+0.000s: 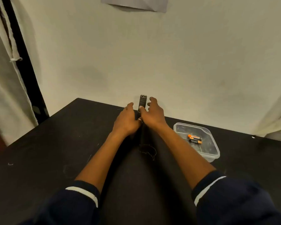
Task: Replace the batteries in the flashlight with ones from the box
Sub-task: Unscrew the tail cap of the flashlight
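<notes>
A dark metal flashlight [142, 101] stands upright at the far edge of the black table [55, 143], close to the wall. My left hand [126, 120] is wrapped round its lower body from the left. My right hand [152, 114] is beside it on the right, with the thumb pressed on the flashlight's ribbed upper part and the other fingers loosely curled beyond it. The lower part of the flashlight is hidden by both hands. A clear plastic box [214, 153] sits to the right and holds two orange and black batteries [194, 138].
A pale wall rises right behind the table's far edge. Light fabric hangs at the left and at the far right. A thin wire or scratch mark [147, 151] lies on the table between my forearms.
</notes>
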